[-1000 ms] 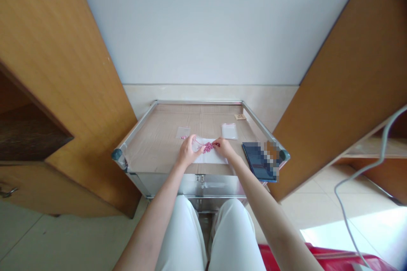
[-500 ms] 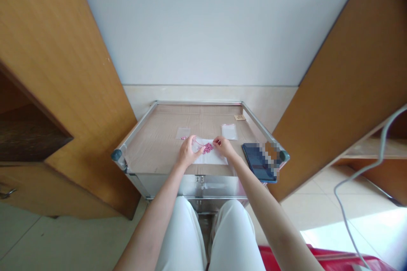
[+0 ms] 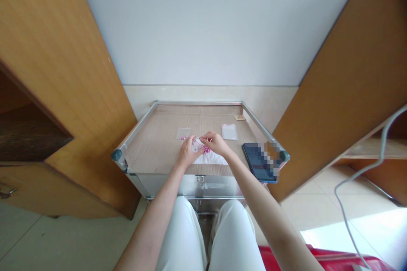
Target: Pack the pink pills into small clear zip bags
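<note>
1. The right hand (image 3: 218,143) has moved left and now reaches across to the left hand (image 3: 190,153), covering much of the pink beads (image 3: 207,150) that showed earlier.
2. The left fingers (image 3: 192,145) curl closed around a small clear plastic bag (image 3: 197,144), gripping it. The right fingers (image 3: 204,137) are bent and close together at the bag's upper edge, but I cannot tell whether they pinch it.
3. The pink beads lie in a cluster just right of the bag, on a white sheet (image 3: 211,159). A few stray beads (image 3: 183,138) sit near the left hand.
4. Two more clear bags lie farther off: one (image 3: 183,132) at far left, one (image 3: 229,132) at far right. A dark blue notebook (image 3: 254,161), partly blurred out, lies at right.
5. All this rests on a cardboard sheet (image 3: 165,144) inside a steel-framed cart top (image 3: 199,102), with a small tag (image 3: 240,117) at the far right.
6. Wooden cabinet doors (image 3: 63,72) stand open on the left and right, before a white wall (image 3: 206,25).
</note>
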Action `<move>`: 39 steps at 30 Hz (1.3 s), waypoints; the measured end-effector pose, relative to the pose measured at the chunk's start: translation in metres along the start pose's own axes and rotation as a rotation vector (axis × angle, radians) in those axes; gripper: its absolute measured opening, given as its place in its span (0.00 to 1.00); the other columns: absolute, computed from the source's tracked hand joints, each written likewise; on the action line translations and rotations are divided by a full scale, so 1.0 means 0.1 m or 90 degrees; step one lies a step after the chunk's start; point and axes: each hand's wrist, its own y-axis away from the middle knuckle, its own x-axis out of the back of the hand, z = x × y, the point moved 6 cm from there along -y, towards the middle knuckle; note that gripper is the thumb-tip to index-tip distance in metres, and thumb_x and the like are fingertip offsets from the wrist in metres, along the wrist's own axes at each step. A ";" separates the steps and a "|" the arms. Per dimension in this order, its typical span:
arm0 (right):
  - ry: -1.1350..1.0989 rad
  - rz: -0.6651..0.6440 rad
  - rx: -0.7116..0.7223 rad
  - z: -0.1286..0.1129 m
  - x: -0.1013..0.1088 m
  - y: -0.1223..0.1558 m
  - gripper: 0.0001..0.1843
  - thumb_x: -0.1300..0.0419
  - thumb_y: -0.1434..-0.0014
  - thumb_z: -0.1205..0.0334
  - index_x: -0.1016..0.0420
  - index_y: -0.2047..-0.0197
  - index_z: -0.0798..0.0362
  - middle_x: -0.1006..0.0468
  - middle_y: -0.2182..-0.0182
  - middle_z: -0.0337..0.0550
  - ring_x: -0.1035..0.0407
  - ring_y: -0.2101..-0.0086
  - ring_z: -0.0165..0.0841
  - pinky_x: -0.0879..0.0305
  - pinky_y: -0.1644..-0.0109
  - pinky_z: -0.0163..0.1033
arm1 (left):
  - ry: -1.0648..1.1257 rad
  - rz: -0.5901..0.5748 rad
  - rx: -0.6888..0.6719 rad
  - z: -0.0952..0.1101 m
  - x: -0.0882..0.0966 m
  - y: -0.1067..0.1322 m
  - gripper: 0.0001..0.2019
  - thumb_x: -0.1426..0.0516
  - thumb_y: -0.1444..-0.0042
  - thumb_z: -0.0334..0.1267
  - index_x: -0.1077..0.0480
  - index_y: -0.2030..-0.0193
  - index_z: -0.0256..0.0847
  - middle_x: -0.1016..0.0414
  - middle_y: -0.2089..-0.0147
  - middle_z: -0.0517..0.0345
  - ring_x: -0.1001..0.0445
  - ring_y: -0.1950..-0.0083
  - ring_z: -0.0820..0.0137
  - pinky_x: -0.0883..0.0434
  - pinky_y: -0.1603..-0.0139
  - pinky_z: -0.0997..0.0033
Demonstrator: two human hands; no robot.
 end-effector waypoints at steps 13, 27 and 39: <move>0.134 0.062 -0.192 0.71 0.07 0.37 0.08 0.48 0.53 0.68 0.28 0.72 0.58 0.26 0.74 0.45 0.35 0.74 0.28 0.43 0.70 0.31 | -0.001 0.018 -0.028 0.05 0.03 -0.01 0.24 0.45 0.55 0.47 0.43 0.52 0.38 0.33 0.58 0.49 0.33 0.56 0.66 0.35 0.54 0.66; 0.203 0.017 -0.174 0.79 -0.07 0.36 0.08 0.48 0.54 0.68 0.29 0.78 0.57 0.25 0.77 0.46 0.37 0.77 0.27 0.47 0.73 0.30 | -0.007 0.016 -0.030 0.05 0.03 -0.01 0.24 0.45 0.54 0.47 0.43 0.53 0.38 0.33 0.58 0.49 0.33 0.56 0.66 0.34 0.55 0.66; -0.051 0.134 -0.236 0.58 0.08 0.22 0.10 0.47 0.54 0.62 0.28 0.74 0.58 0.26 0.77 0.44 0.35 0.75 0.28 0.42 0.72 0.31 | 0.002 0.013 -0.021 0.04 0.03 0.00 0.24 0.44 0.55 0.46 0.44 0.52 0.39 0.33 0.57 0.50 0.33 0.55 0.66 0.35 0.55 0.66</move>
